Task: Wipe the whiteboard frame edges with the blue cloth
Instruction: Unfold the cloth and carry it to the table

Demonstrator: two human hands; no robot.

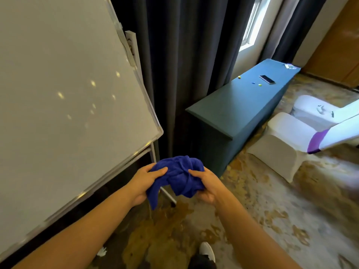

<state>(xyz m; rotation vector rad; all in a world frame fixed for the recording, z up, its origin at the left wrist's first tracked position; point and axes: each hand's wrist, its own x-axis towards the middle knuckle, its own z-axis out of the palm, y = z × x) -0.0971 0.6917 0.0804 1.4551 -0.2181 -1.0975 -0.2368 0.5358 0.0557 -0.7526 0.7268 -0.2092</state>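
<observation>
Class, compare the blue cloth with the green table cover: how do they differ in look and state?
The blue cloth is bright blue and bunched up; the green table cover is dark teal and smooth. The cloth is held by the left hand and right hand; the cover drapes to the floor. Both look like fabric.

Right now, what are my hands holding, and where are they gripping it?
The bunched blue cloth: left hand grips its left side, right hand its right side.

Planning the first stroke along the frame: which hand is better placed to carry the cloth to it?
Probably the left hand. Both hands grip the bunched blue cloth, but the whiteboard frame runs just left of it, while the right hand would have to cross over.
</observation>
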